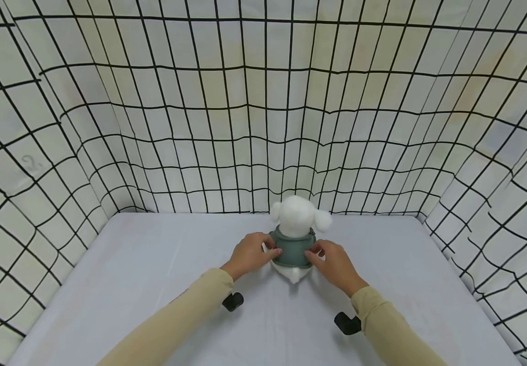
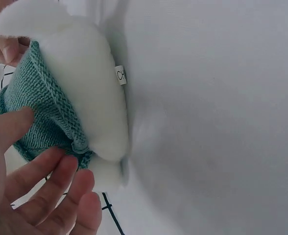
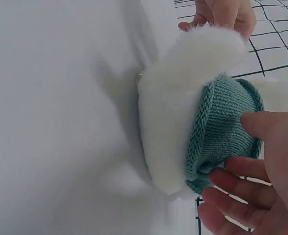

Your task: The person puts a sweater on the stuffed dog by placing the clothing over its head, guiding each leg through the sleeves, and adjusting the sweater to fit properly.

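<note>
A white plush toy [image 1: 294, 216] with floppy ears sits upright on the white table, its back and small tail toward me. It wears a green knitted sweater [image 1: 292, 249] with rolled edges. My left hand [image 1: 251, 251] grips the sweater's left side, thumb on the back and fingertips at the side edge. On the opposite side my right hand [image 1: 333, 262] holds the sweater the same way, its thumb [image 3: 254, 122] on the knit. The toy's white lower body [image 2: 92, 83] shows below the hem, with a small white tag [image 2: 120, 75]. The toy's front is hidden in the head view.
A white tabletop [image 1: 153, 284] spreads around the toy. Black grid netting [image 1: 245, 107] over pale sheets rises behind it and along both sides. Black wrist-worn devices [image 1: 348, 323] stick out beneath the sleeves.
</note>
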Available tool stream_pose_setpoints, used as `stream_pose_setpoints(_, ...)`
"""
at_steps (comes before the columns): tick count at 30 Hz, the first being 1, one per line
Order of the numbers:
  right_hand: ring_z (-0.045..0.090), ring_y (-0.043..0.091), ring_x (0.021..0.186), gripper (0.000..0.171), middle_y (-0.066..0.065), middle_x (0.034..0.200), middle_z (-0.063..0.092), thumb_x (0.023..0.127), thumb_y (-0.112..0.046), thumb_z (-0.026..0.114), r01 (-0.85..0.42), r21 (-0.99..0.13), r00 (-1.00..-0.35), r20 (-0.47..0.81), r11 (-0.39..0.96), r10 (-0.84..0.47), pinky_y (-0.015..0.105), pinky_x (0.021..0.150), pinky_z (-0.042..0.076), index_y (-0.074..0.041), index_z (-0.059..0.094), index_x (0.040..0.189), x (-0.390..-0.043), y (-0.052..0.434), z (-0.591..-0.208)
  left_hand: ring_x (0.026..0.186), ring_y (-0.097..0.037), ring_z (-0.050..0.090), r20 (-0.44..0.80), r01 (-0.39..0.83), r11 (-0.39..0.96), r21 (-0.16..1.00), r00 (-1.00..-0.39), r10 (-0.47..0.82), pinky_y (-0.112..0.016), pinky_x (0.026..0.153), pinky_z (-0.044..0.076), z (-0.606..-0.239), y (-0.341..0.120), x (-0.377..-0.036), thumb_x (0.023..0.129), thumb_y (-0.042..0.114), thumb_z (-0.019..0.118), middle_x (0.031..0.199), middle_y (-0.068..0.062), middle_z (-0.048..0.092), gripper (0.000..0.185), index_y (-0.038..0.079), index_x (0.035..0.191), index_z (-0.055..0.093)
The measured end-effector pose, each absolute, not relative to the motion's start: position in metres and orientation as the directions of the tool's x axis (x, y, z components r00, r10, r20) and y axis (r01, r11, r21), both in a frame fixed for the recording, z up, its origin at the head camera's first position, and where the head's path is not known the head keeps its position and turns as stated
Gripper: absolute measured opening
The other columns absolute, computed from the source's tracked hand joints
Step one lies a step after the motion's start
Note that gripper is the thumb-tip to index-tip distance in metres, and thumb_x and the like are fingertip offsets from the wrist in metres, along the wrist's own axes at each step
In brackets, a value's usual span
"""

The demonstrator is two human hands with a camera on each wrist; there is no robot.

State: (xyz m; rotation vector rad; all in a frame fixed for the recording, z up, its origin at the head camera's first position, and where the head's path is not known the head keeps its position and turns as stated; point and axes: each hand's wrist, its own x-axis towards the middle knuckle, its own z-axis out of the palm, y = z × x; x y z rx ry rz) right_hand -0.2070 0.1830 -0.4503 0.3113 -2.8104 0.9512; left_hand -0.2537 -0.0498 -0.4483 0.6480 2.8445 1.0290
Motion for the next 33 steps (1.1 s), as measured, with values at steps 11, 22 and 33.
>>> stream_pose_setpoints(11,0.065,0.025,0.106,0.033,0.009,0.107,0.071,0.091,-0.039,0.066,-0.141,-0.658,-0.990,0.104,0.739,-0.096,0.047,0.091,0.051,-0.008,0.067,0.103,-0.209,0.173,-0.450,0.072,-0.011,0.054,0.097,0.452,0.661,0.598,-0.860,0.500,-0.026,0.060,0.045,-0.450,-0.043,-0.254,0.089,0.031,0.069,0.094,-0.004,0.067,0.023,0.010,0.097,0.073)
stream_pose_setpoints(22,0.066,0.021,0.102,0.050,0.008,0.108,0.070,0.086,-0.048,0.069,-0.123,-0.712,-0.990,0.139,0.691,-0.032,0.044,0.087,0.053,-0.007,0.064,0.113,-0.209,0.161,-0.453,0.086,-0.016,0.059,0.169,0.541,0.633,0.554,-0.817,0.551,-0.025,0.069,0.047,-0.453,-0.039,-0.251,0.093,0.025,0.065,0.115,-0.009,0.060,0.033,0.000,0.115,0.067)
stream_pose_setpoints(33,0.064,0.028,0.098,0.064,0.016,0.114,0.066,0.084,-0.047,0.071,-0.087,-0.749,-0.978,0.191,0.657,0.087,0.045,0.082,0.052,0.002,0.055,0.122,-0.209,0.156,-0.442,0.094,-0.013,0.060,0.345,0.659,0.546,0.517,-0.745,0.571,-0.029,0.081,0.052,-0.442,-0.030,-0.241,0.095,0.015,0.062,0.117,-0.007,0.057,0.030,0.000,0.120,0.065)
